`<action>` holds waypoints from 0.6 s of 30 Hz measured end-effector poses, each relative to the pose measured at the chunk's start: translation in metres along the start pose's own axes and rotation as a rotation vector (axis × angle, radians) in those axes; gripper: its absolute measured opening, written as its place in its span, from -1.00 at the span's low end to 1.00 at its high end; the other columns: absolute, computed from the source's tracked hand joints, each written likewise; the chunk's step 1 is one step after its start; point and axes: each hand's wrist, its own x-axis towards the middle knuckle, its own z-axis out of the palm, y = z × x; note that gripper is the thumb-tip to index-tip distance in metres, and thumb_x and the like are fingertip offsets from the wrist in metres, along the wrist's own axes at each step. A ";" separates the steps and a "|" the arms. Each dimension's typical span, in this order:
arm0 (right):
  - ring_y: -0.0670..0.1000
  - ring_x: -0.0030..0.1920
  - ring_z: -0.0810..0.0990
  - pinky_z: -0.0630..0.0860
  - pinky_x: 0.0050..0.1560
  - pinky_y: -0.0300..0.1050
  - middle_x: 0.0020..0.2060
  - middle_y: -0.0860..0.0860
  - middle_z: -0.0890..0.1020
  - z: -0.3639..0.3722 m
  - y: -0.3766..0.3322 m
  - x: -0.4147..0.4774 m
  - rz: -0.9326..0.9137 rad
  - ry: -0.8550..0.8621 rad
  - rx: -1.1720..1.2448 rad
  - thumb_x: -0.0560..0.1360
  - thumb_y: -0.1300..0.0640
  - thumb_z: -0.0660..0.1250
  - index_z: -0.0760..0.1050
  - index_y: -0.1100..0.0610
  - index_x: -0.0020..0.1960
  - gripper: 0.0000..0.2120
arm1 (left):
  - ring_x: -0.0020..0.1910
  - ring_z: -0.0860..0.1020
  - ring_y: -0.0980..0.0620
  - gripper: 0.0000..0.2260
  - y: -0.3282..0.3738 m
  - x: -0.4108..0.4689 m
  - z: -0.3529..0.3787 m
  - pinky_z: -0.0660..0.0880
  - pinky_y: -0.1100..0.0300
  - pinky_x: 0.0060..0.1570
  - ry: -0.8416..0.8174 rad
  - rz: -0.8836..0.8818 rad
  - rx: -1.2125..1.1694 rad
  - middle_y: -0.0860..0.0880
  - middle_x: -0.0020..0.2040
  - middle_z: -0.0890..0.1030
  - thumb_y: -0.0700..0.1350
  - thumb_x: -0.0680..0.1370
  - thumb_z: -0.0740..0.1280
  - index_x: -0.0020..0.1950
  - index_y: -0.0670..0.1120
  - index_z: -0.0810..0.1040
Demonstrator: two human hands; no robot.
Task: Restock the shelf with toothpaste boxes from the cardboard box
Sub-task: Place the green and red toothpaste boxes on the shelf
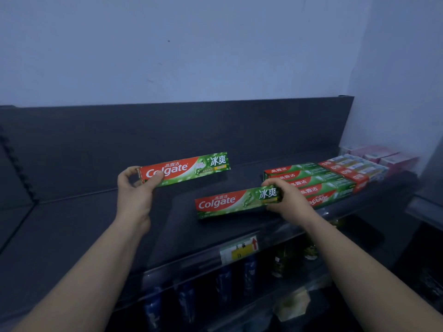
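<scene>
My left hand grips the left end of a green-and-red Colgate toothpaste box, held above the dark shelf. A second Colgate box is gripped at its right end by my right hand; it sits low over the shelf, near the front edge. Just to its right lies a row of several matching green boxes. The cardboard box is out of view.
Red-and-white toothpaste boxes and pink boxes fill the shelf's far right. A price tag hangs on the shelf's front rail. Dark blue bottles and other goods stand on the shelf below. A dark back panel rises behind.
</scene>
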 end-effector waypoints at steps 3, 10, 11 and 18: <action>-0.17 -0.09 0.53 0.55 -0.10 -0.24 -0.04 -0.15 0.56 0.005 0.002 0.020 -0.007 0.004 -0.020 0.36 0.41 0.47 0.48 -0.01 0.09 -0.55 | -0.03 0.60 -0.01 -0.64 0.004 0.009 0.005 0.49 0.12 0.11 0.013 0.025 0.002 -0.09 0.03 0.62 -0.20 0.48 0.45 0.12 0.06 0.35; -0.10 -0.07 0.52 0.38 -0.22 -0.44 0.02 -0.01 0.52 0.031 0.006 0.078 -0.110 -0.019 -0.068 0.31 0.42 0.42 0.44 -0.05 0.01 -0.54 | -0.12 0.61 0.08 -0.63 0.008 0.031 0.010 0.55 0.29 -0.18 0.078 0.061 -0.052 -0.04 -0.03 0.60 -0.24 0.50 0.42 0.17 -0.01 0.32; -0.09 -0.08 0.54 0.39 -0.25 -0.42 0.04 0.01 0.52 0.034 0.006 0.085 -0.105 -0.051 -0.059 0.31 0.41 0.40 0.43 -0.08 0.01 -0.54 | -0.11 0.61 0.08 -0.63 0.007 0.034 0.008 0.55 0.30 -0.21 0.092 0.059 -0.069 -0.04 -0.03 0.59 -0.25 0.50 0.41 0.17 -0.01 0.32; -0.02 -0.04 0.57 0.54 -0.28 -0.24 0.14 0.01 0.46 0.050 0.014 0.120 -0.029 -0.216 -0.043 0.35 0.40 0.38 0.40 -0.15 0.08 -0.48 | -0.01 0.62 0.03 -0.62 0.011 0.054 -0.006 0.60 0.27 -0.16 0.126 0.049 -0.139 -0.07 0.03 0.58 -0.28 0.51 0.38 0.22 -0.04 0.31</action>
